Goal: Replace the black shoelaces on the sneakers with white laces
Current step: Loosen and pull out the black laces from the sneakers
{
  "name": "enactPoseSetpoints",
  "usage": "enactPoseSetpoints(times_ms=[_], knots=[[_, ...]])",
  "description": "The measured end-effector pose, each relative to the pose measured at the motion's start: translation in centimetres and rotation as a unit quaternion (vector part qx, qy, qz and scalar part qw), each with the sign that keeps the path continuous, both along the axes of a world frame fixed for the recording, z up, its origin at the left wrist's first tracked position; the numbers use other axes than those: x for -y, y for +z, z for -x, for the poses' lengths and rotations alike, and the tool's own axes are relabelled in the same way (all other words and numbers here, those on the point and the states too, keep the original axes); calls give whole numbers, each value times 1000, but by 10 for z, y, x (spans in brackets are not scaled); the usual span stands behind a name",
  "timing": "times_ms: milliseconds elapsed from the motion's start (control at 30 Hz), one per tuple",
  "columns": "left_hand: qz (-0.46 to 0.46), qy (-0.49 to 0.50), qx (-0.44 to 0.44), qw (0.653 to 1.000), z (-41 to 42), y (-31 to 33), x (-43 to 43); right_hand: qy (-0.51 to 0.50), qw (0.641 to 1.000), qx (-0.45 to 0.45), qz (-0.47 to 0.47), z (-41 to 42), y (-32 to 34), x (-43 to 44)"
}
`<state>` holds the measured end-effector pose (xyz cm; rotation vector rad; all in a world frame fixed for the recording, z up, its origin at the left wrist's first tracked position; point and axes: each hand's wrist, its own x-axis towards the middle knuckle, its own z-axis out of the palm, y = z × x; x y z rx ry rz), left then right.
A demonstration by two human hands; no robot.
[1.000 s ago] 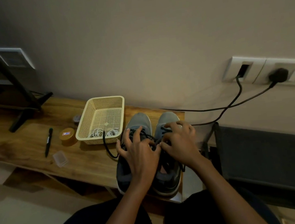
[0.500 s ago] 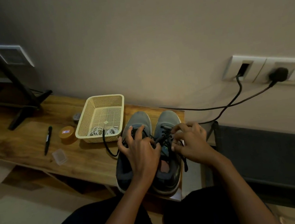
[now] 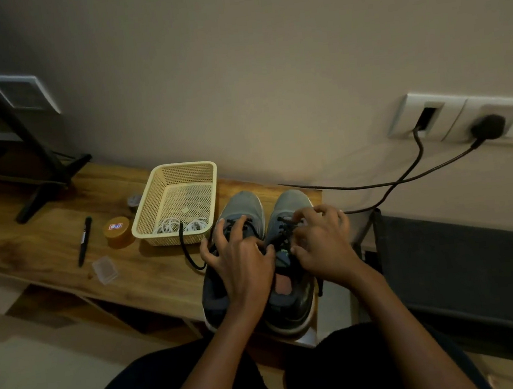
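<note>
Two grey sneakers stand side by side at the right end of the wooden bench [image 3: 47, 250], toes toward the wall. My left hand [image 3: 244, 266] rests on the left sneaker [image 3: 243, 205] with fingers spread over its laces. My right hand [image 3: 324, 244] is curled over the right sneaker [image 3: 291, 203] and pinches its black lace [image 3: 285, 223] near the eyelets. A loose black lace end [image 3: 188, 253] runs from the left sneaker up to the basket. White laces [image 3: 179, 226] lie coiled in the cream basket [image 3: 164, 185].
A black pen [image 3: 84, 241], a round orange tin [image 3: 117, 231] and a small clear plastic case [image 3: 105, 269] lie left of the basket. Black stand legs [image 3: 41, 199] sit at the far left. Two black cables [image 3: 406, 174] hang from wall sockets. A dark chair [image 3: 465, 266] stands right.
My right hand has moved back in from the right, over the right sneaker's laces toward the toe. My left hand has stayed on the left sneaker.
</note>
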<state>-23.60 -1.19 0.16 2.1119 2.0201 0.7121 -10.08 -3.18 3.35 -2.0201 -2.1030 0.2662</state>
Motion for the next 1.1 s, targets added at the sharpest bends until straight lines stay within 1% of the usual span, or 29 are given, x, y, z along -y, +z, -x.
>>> enactPoseSetpoints(times_ms=[100, 233, 333, 400, 467, 533, 667, 733, 933, 1100], knots=[[19, 14, -3, 1000, 2, 1, -3, 1, 999, -42, -5, -19, 5, 11], [26, 9, -5, 1000, 0, 2, 0, -33, 996, -80, 19, -30, 6, 15], [6, -11, -4, 1000, -4, -1, 1, -113, 992, -55, 29, -32, 3, 14], [-10, -55, -8, 998, -8, -4, 0, -195, 979, -57, -1, -33, 3, 13], [-23, -112, -40, 993, -13, -5, -1, -249, 965, -74, -30, -31, 4, 11], [-34, -142, -69, 987, -16, -7, -5, -233, 969, -73, -43, -25, 3, 9], [-29, -150, -105, 983, -19, -11, -15, -167, 985, -44, 7, -2, -13, 7], [-30, -152, -121, 981, -21, -13, -19, -163, 986, -37, 2, 2, -19, 5], [-93, -160, -108, 977, -27, -17, -22, -173, 981, -81, -27, -6, -24, 5], [-113, -154, -69, 979, -28, -14, -19, -209, 973, -82, -57, -5, -29, 8]])
